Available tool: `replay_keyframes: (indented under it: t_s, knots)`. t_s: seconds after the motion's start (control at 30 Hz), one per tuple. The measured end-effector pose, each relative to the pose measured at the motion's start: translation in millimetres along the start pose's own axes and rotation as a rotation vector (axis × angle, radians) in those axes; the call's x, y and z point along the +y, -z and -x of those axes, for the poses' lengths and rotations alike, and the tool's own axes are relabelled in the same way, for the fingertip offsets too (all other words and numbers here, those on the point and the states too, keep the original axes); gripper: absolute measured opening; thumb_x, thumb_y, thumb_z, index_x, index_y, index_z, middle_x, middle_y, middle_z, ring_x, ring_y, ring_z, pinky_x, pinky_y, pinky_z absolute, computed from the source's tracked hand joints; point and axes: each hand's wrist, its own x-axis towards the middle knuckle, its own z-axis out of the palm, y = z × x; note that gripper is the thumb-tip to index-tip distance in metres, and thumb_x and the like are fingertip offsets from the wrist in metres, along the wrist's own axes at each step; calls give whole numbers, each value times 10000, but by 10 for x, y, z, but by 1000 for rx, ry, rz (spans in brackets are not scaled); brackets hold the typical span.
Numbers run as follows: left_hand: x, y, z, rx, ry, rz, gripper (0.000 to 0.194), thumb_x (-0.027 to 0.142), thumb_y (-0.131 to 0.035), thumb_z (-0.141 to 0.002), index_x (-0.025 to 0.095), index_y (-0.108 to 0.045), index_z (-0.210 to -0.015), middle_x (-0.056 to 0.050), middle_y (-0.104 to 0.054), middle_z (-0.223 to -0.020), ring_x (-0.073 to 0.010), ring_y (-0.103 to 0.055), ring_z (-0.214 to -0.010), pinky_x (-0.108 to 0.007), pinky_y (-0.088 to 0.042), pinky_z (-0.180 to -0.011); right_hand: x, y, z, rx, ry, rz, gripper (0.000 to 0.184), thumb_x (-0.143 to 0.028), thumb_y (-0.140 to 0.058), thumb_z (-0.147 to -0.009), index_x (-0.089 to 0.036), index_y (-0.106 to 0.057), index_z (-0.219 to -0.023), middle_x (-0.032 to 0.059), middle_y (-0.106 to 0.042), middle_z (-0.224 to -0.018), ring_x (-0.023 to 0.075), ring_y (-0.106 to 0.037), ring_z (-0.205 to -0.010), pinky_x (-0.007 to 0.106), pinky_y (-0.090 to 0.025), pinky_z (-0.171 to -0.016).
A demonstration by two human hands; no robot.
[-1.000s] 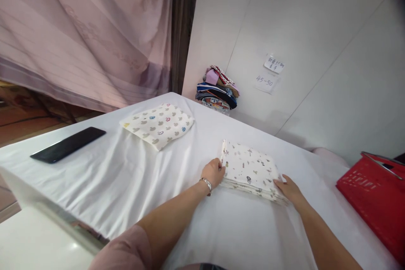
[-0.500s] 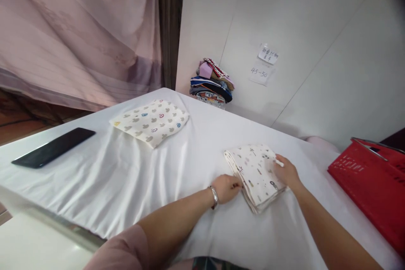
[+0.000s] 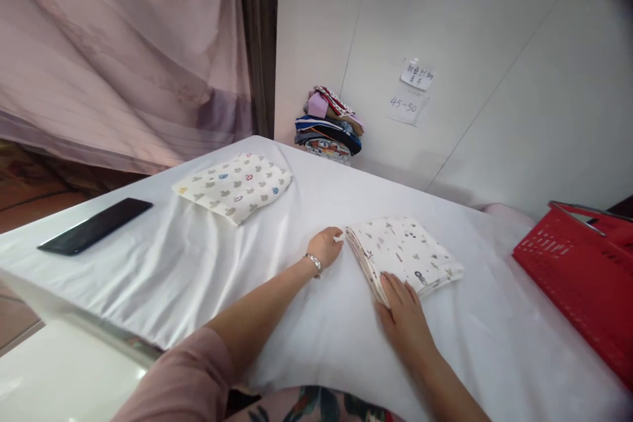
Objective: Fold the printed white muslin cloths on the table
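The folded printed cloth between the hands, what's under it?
The folded printed cloth lies on the white sheet. Right hand rests on its near edge. Whatever the sheet covers is hidden.

— What's behind the counter (image 3: 163,277)?
— A white panelled wall (image 3: 494,46), two notes (image 3: 410,89) taped to it.
— And far left?
— A pink curtain (image 3: 113,46), dark drape (image 3: 257,39) beside it, daylight coming through.

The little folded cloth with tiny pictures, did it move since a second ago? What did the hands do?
The folded cloth was turned on the sheet. The right hand shifted to its near corner; the left hand now touches its far-left end. The other cloth, phone and red basket stayed put.
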Motion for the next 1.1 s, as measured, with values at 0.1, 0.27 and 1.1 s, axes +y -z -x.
replay_keyframes:
  t_s: [0.1,0.27,1.1]
  knots:
    - [49,-2,-162,-59,-12,-37,409,231,-505,-766,198,-507,-1174,-47,-579,-1139,-160,-564,-960,-248,-416,-841,20,-9,12,25,13,2,463,-252,-377,-856,-180,-346,-1312,82,-442,-1313,232,-359,-1227,422,-290,-993]
    - [99,-106,-320,-71,-8,-44,410,254,-503,-763,228,-526,-1172,-53,-581,-1134,-190,-526,-1033,-278,-405,-868,29,-28,45,90,52,-12,456,-181,-370,-850,-191,-356,-1306,86,-449,-1302,228,-353,-1230,434,-277,-1002]
    - [-18,-247,-463,15,-81,70,351,191,-509,-734,258,-596,-1068,-4,-633,-982,-166,-520,-986,-270,-367,-893,49,-24,117,68,155,52,396,-202,-431,-841,-191,-451,-1236,107,-466,-1285,232,-374,-1222,447,-300,-991]
